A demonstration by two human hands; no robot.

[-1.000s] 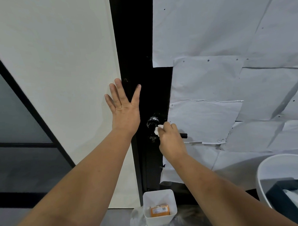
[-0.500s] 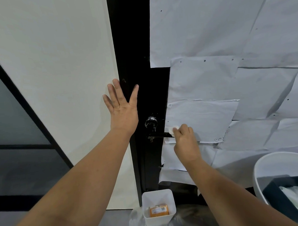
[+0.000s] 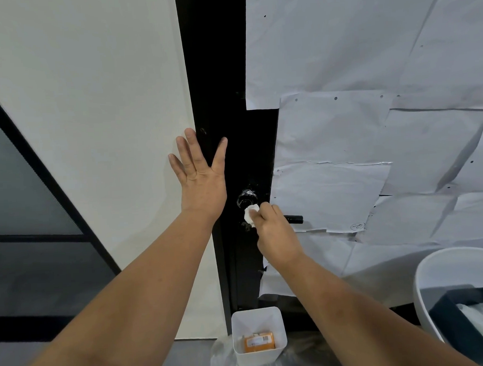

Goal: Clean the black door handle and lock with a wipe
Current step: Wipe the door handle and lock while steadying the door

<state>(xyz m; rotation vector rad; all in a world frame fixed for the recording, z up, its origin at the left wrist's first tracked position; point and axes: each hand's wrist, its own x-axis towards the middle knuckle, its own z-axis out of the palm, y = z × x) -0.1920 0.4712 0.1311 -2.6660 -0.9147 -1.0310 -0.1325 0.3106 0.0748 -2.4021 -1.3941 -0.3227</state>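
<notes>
Mid-frame, the right hand (image 3: 275, 234) pinches a wipe (image 3: 250, 215) against the handle (image 3: 294, 219) below the lock (image 3: 246, 197); the left hand (image 3: 200, 179) lies open, flat on the door frame (image 3: 202, 74).

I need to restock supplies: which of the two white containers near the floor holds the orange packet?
The small square white tub below the black door, not the large round white bin at right, which holds a dark box.

Arms: two bare forearms, no sleeves reaching the wrists.
Left hand (image 3: 200, 182): bare — no glove, ring or watch showing.
Right hand (image 3: 276, 236): bare — no glove; wrist without band or watch.
Clothing: none visible.
</notes>
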